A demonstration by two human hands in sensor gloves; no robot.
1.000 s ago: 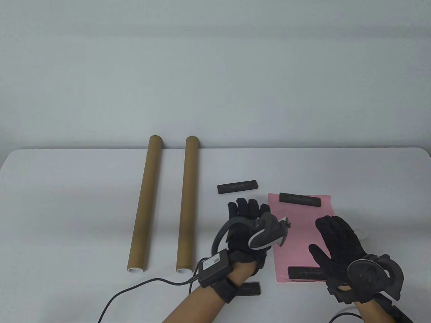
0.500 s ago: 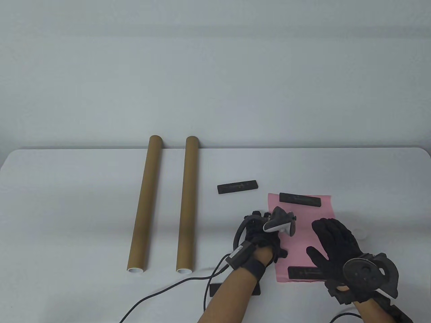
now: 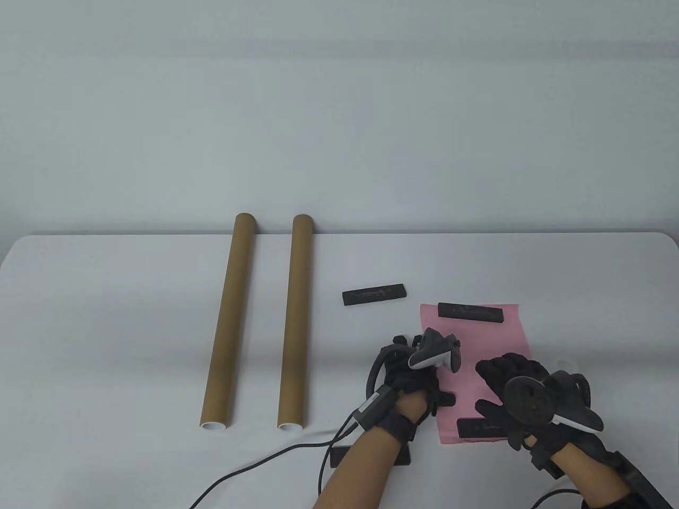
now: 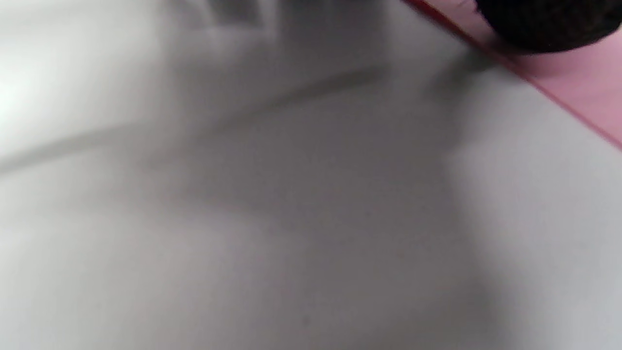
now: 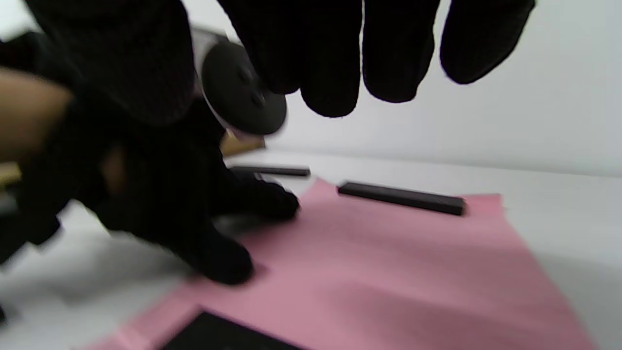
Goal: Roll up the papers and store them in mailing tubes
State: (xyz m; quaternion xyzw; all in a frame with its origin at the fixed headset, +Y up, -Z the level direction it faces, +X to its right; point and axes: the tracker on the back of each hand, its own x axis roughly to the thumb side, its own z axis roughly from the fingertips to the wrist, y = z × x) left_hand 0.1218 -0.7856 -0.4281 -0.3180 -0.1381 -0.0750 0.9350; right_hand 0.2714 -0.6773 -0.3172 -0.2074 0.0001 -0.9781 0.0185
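Note:
A pink paper [image 3: 480, 350] lies flat at the right of the table. One black bar [image 3: 470, 313] weighs down its far end and another [image 3: 480, 428] its near end. My left hand [image 3: 416, 384] touches the paper's left edge, thumb and fingertips resting on it; the right wrist view [image 5: 170, 204] shows this too. My right hand [image 3: 506, 379] hovers over the paper's near half, fingers [image 5: 340, 73] spread and empty. Two brown mailing tubes [image 3: 228, 318] [image 3: 294, 318] lie side by side at the left. The left wrist view is blurred and shows a corner of the paper [image 4: 573, 78].
A loose black bar [image 3: 374, 295] lies left of the paper's far end. Another bar [image 3: 404, 456] lies partly under my left forearm. A black cable [image 3: 254, 461] trails from my left wrist to the table's front edge [image 3: 106, 498].
My left hand has moved right to the paper's left edge and tipped its fingers down. My right hand has drawn back and rolled over the near bar. The paper has shifted slightly.

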